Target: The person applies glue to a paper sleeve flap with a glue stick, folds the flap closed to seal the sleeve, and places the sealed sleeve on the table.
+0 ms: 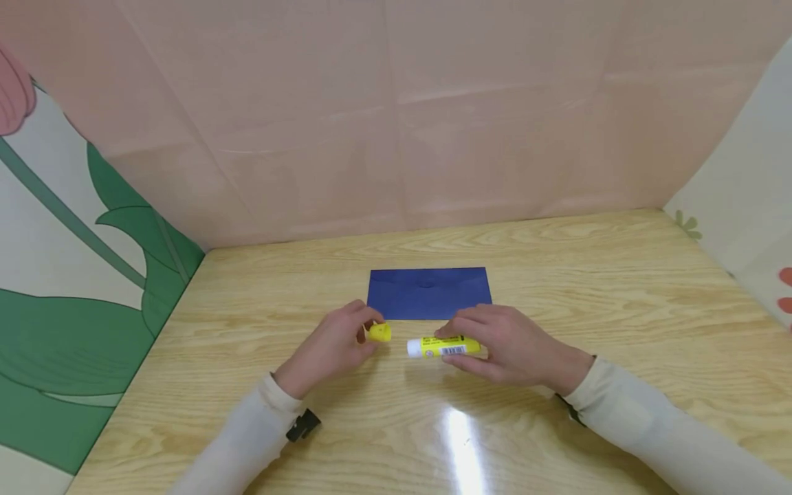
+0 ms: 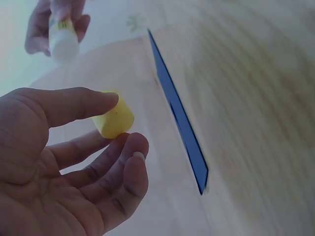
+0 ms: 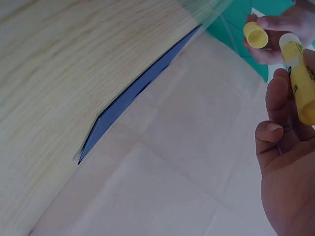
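Between thumb and fingers, my left hand (image 1: 337,340) pinches a yellow cap (image 1: 380,333); in the left wrist view the cap (image 2: 116,120) sits at the fingertips. A yellow glue stick (image 1: 458,345) with a white end lies level in the grip of my right hand (image 1: 504,344), its white end facing the cap across a small gap. The right wrist view shows the cap (image 3: 256,35) with its hollow side visible, apart from the glue stick (image 3: 301,83). Just beyond both hands, a dark blue envelope (image 1: 428,292) lies flat, flap side up.
Under everything is a light wood-grain table (image 1: 278,282). A pinkish sheet (image 1: 396,137) hangs along its back edge. Panels with painted leaves (image 1: 117,206) stand at the left, and a pale panel (image 1: 742,206) at the right.
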`<state>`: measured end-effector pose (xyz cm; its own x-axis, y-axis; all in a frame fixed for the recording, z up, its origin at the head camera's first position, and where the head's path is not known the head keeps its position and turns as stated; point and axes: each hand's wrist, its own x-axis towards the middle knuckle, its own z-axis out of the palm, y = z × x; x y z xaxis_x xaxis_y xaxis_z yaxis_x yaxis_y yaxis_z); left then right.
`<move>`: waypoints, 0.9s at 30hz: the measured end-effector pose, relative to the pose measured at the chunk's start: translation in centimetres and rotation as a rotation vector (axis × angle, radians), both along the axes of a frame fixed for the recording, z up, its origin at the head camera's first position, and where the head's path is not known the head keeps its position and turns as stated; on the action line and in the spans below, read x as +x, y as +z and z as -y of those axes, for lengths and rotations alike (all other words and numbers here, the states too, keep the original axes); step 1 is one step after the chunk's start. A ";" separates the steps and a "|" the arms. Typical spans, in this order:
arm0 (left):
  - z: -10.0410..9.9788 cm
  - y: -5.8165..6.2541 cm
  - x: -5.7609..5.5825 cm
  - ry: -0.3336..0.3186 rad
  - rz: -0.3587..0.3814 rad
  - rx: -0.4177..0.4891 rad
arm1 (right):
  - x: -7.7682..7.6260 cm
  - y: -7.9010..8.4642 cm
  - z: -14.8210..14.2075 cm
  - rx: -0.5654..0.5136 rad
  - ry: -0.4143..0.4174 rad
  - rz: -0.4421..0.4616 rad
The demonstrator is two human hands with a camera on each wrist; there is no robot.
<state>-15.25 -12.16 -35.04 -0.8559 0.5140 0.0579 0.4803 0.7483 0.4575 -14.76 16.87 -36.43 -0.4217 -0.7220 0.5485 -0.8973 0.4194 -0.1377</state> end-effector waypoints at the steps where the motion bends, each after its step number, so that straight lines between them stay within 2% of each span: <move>1: -0.1 0.0 0.0 -0.008 0.009 0.003 | 0.0 0.0 0.0 -0.001 -0.002 -0.001; 9: -0.9 -0.4 0.3 -0.078 0.051 0.026 | 0.0 0.0 0.0 -0.003 -0.021 -0.003; 16: -1.4 -0.4 0.9 -0.134 0.050 0.073 | 0.0 -0.1 0.0 0.005 -0.029 -0.004; 27: -1.7 -0.2 1.5 -0.122 0.051 0.063 | 0.1 0.1 -0.1 0.037 -0.037 0.009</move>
